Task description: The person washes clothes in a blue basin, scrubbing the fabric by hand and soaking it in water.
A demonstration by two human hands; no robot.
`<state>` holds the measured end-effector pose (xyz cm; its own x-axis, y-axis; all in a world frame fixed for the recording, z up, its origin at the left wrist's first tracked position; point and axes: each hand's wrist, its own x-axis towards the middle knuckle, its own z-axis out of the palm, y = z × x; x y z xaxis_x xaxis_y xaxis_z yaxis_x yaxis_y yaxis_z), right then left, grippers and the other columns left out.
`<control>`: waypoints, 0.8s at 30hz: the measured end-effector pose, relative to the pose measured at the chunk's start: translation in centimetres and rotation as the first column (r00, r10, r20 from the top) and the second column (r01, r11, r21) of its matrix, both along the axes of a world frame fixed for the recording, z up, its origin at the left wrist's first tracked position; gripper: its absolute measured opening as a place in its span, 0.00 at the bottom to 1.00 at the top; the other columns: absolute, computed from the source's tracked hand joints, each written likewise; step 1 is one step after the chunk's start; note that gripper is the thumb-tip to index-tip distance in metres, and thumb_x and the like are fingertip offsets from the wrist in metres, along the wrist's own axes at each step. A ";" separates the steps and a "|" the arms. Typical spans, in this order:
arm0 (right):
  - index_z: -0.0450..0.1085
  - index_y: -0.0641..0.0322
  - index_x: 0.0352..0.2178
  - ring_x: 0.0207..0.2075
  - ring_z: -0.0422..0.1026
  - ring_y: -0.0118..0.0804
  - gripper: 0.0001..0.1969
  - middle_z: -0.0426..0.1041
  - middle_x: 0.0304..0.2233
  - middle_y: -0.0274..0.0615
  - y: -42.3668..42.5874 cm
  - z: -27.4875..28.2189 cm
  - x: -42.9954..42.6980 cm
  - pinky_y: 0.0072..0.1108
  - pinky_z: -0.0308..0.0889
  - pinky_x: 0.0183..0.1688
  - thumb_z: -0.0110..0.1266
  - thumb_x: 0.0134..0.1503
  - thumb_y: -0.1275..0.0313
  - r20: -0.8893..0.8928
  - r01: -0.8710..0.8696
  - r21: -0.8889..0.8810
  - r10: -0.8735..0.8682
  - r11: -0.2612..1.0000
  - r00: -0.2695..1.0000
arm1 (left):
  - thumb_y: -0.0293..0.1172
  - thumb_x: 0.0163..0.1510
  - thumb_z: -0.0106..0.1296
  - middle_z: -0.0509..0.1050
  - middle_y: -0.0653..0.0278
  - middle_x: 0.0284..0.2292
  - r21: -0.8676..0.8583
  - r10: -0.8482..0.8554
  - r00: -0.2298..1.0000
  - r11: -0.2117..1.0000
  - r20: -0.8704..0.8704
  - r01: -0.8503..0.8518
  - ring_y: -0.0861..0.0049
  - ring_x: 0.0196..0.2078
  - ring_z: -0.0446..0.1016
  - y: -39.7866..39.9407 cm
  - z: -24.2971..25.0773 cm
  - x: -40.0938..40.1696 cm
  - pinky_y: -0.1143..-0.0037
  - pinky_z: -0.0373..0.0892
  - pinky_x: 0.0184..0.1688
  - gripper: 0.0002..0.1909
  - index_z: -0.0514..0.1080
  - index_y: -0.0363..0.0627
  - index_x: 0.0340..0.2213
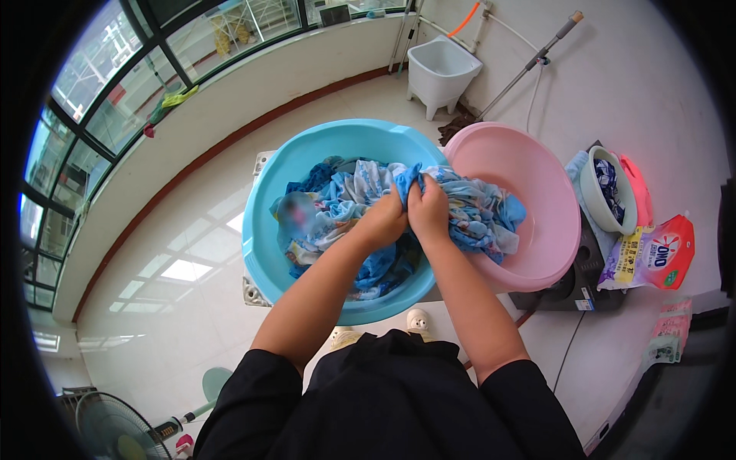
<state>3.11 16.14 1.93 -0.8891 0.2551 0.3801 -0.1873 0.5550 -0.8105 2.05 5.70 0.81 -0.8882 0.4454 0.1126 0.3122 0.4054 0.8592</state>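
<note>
Between my two hands is a bunched length of blue patterned fabric (409,178), raised over the right side of a blue plastic basin (339,135). My left hand (384,217) grips it from the left, and my right hand (428,208) grips it close beside, the two nearly touching. Crumpled blue and white printed cloth (345,198) fills much of the basin under my forearms. More of the cloth (483,210) drapes over the rim into a pink plastic basin (546,172) on the right. Whether both heaps are one piece, I cannot tell.
Right of the basins, a small pale basin (624,190) holds dark patterned cloth, near a detergent bag (650,256). A white mop sink (443,63) and a leaning mop (523,72) stand behind. An electric fan (118,428) is at lower left, below the long windows (149,75).
</note>
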 end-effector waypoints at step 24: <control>0.62 0.65 0.26 0.22 0.66 0.50 0.08 0.65 0.19 0.53 -1.2 0.8 1.6 0.28 0.60 0.25 0.43 0.47 0.70 -0.075 -0.380 0.053 0.383 0.923 0.921 | 0.45 0.47 0.43 0.63 0.69 0.20 0.543 0.147 0.708 0.541 0.691 -0.642 0.82 0.23 0.61 -1.5 0.0 -2.0 0.79 0.58 0.25 0.16 0.66 0.44 0.23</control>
<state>4.76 14.96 2.76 -0.8814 -0.1127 0.4588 -0.4560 0.4569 -0.7638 0.09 4.20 0.82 -0.9479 0.0168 -0.3181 -0.2919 -0.4462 0.8460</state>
